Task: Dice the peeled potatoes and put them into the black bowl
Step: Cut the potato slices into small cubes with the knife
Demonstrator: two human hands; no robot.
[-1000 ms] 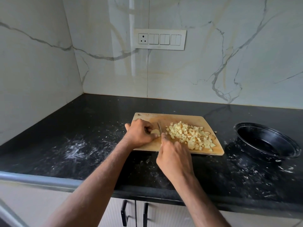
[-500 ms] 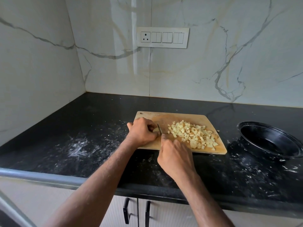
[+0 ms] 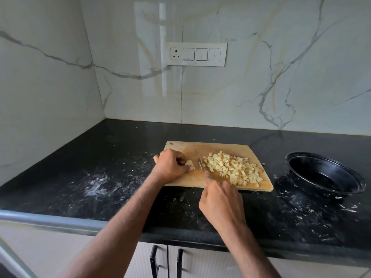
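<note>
Countertop: black bowl (image 3: 325, 173) empty (hands (image 3: 170, 166) grasp potato (image 3: 189, 163), knife (image 3: 201, 164)).

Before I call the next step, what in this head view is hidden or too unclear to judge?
- Knife handle: covered by the right hand; the thin blade is blurred.
- Potato piece: mostly under the left hand, so how much is left is unclear.
- Black bowl: dark inside; too dark to tell whether any dice are in it.
- Small scrap beyond the cutting board: too small to identify.

Pale yellow potato dice (image 3: 232, 167), tan wooden cutting board (image 3: 220, 147), black bowl (image 3: 323, 174), white-smeared black countertop (image 3: 100, 177), grey-veined white marble wall (image 3: 281, 87).
</note>
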